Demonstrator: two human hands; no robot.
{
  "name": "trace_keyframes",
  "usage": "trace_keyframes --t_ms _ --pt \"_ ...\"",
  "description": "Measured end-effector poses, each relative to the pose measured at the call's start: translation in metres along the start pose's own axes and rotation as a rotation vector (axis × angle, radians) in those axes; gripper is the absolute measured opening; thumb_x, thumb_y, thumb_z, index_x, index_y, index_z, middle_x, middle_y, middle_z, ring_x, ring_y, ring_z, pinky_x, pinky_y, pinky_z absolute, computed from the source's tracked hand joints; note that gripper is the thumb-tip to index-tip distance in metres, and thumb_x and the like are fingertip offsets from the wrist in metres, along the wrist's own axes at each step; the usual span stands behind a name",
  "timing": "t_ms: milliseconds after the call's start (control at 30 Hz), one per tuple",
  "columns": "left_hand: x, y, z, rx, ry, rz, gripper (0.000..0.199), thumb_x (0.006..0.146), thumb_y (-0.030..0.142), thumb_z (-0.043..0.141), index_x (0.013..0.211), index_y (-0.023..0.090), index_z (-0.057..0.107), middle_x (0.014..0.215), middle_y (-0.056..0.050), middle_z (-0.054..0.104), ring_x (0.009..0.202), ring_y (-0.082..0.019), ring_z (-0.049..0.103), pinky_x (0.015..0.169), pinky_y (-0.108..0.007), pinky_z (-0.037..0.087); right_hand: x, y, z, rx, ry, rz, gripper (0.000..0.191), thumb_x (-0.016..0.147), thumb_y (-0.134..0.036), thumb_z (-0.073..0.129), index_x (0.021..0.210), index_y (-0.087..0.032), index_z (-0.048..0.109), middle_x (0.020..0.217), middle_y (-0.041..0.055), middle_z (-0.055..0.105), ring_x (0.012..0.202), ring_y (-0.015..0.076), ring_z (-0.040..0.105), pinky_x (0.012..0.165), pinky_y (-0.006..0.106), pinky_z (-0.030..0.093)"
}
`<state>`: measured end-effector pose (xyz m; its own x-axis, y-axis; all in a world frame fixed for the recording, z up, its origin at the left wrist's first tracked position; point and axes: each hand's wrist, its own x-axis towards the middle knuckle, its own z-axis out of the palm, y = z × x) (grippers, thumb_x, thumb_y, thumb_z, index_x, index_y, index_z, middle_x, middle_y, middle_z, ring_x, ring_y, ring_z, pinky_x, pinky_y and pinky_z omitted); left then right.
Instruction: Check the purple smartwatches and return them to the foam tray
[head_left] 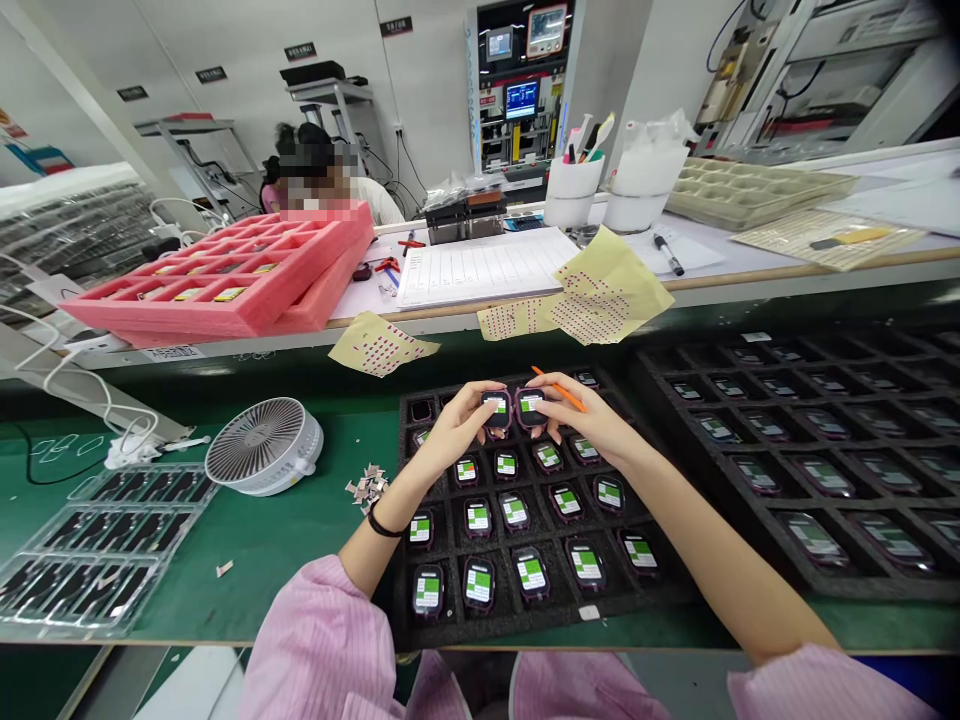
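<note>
Entry: left hand (459, 430) is grasping a device (496, 408), right hand (581, 415) a second device (530, 407), with an orange stick (559, 391) clamped between its fingers. Both devices are being held together at 12 o'clock over a black foam tray (517, 628), whose cells are keeping other devices apart.

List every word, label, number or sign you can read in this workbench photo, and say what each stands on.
No text is legible.
Black wall signs: too small to read.
Labels on the devices: too small to read.
Printed grid sheet: too small to read.
White tag on the bench edge: too blurred to read.
</note>
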<state>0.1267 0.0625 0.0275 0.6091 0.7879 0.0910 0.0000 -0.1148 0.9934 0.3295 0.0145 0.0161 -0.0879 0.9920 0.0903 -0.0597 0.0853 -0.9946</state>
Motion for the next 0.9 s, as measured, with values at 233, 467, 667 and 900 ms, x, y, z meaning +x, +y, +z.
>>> trace_keyframes --t_ms 233,467,667,900 --pt "0.0003 -0.0028 -0.0014 0.006 -0.012 0.007 0.042 0.082 0.034 0.066 0.119 0.020 0.051 0.109 -0.007 0.060 0.077 -0.014 0.061 0.052 -0.020 0.042 0.0002 0.0009 -0.0005 0.001 0.030 0.004 0.031 0.077 -0.038 0.072 0.099 -0.023 0.057 0.083 0.0009 0.064 0.057 0.0132 0.063 0.041 0.023 0.043" --pt "0.0000 -0.0048 -0.0025 0.009 -0.038 0.017 0.046 0.080 0.029 0.068 0.121 0.020 0.048 0.113 -0.008 0.059 0.081 -0.014 0.063 0.054 -0.018 0.042 -0.0011 -0.0017 -0.0011 0.011 -0.022 -0.004 0.040 0.072 -0.032 0.077 0.103 -0.023 0.054 0.094 0.0028 0.062 0.066 0.0149 0.067 0.041 0.021 0.043" --pt "0.0003 -0.0032 -0.0016 0.034 0.018 -0.007 0.032 0.084 0.034 0.063 0.111 0.018 0.055 0.104 -0.007 0.063 0.068 -0.011 0.063 0.050 -0.019 0.039 -0.0006 0.0003 -0.0016 -0.017 -0.059 -0.003 0.042 0.071 -0.030 0.077 0.104 -0.023 0.052 0.099 0.0044 0.062 0.069 0.0164 0.068 0.041 0.021 0.043" --pt "0.0007 -0.0041 0.0000 0.096 0.029 -0.039 0.029 0.088 0.043 0.056 0.101 0.018 0.061 0.083 -0.002 0.065 0.053 -0.010 0.059 0.043 -0.019 0.034 0.0008 0.0014 -0.0009 -0.022 0.033 0.009 0.033 0.073 -0.038 0.075 0.096 -0.022 0.057 0.082 0.0006 0.063 0.055 0.0138 0.063 0.040 0.023 0.041"
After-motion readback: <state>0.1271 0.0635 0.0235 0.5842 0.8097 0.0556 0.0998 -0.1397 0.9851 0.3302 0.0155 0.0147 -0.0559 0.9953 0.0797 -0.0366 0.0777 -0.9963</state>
